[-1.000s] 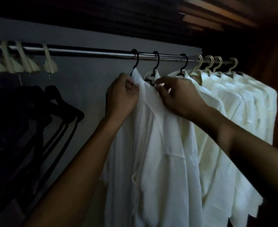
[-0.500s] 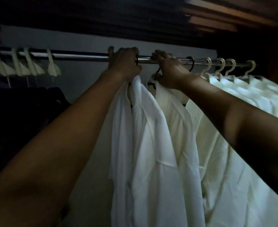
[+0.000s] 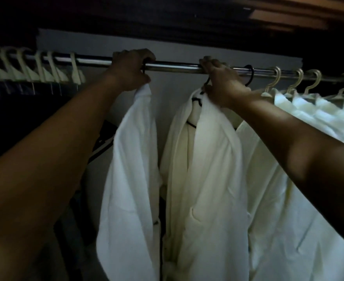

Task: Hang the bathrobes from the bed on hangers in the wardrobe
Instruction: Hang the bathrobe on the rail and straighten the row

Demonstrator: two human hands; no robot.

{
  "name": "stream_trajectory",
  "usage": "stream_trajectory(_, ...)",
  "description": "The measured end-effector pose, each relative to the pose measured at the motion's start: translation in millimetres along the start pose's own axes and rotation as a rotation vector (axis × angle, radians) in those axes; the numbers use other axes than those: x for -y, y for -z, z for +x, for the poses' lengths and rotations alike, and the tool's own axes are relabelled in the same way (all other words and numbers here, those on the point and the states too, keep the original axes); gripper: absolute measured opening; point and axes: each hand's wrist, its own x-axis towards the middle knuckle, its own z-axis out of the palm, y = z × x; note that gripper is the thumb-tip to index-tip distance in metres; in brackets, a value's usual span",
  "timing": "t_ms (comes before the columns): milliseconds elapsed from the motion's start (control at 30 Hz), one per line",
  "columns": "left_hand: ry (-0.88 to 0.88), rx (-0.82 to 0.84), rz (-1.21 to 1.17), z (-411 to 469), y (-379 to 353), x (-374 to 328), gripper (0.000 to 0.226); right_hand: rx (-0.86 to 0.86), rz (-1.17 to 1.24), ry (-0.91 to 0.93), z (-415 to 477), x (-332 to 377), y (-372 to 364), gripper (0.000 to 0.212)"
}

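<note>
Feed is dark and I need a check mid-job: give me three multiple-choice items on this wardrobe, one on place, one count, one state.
1. Where is the left grip? A over the shiny metal rail; B at a robe's hem; C on the wall.
2. How many cream plastic hooks show right of the right grip? A one; B four; C nine.
3. The right grip is: A flat open; B curled round the black hanger hook; C hanging idle.
A: fingers wrap the rail. B: four show. B: fingers pinch the hook.

Hanging apart: white bathrobe (image 3: 130, 169), cream bathrobe (image 3: 207, 169), on black hangers (image 3: 196, 101) from metal rail (image 3: 177, 67).
</note>
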Motion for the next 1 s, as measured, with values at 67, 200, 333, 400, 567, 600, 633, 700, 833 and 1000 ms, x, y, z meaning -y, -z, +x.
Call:
stream_trajectory(67, 0.045, 0.02, 0.023, -7, 0, -5, 0.075, -0.007, 0.099, -0.008, -12, 0, 5, 0.082)
stream_trajectory(200, 0.183, -0.165, -0.07, -38, 7, -23, 0.078, 0.009, 0.25, -0.244, -42, -1, 15, 0.074)
stream_trajectory(333, 0.426, 0.209, -0.063, -73, -4, -29, 0.064, 0.24, 0.316, -0.313, -72, 9, 5, 0.049)
stream_trajectory(400, 0.427, 0.273, -0.08, -90, -13, -23, 0.057, 0.22, 0.359, -0.309, -76, 23, 1, 0.044)
stream_trajectory(567, 0.485, 0.126, -0.115, -108, -8, -11, 0.054, 0.208, 0.368, -0.385, -69, 56, -7, 0.049)
stream_trajectory(600, 0.478, 0.104, -0.119, -109, -7, -12, 0.053, 0.206, 0.374, -0.388, -68, 61, -8, 0.047)
stream_trajectory(633, 0.471, 0.099, -0.128, -110, -7, -14, 0.052, 0.208, 0.376, -0.386, -68, 65, -8, 0.045)
stream_trajectory(700, 0.446, 0.125, -0.14, -111, -9, -16, 0.048, 0.222, 0.373, -0.372, -68, 75, -6, 0.044)
stream_trajectory(833, 0.407, 0.145, -0.106, -112, -12, -10, 0.051, 0.296, 0.571, -0.381, -70, 75, 7, 0.038)
stream_trajectory(1000, 0.094, -0.224, 0.069, -124, -6, -31, 0.06, -0.008, 0.214, -0.466, -92, 15, 30, 0.043)
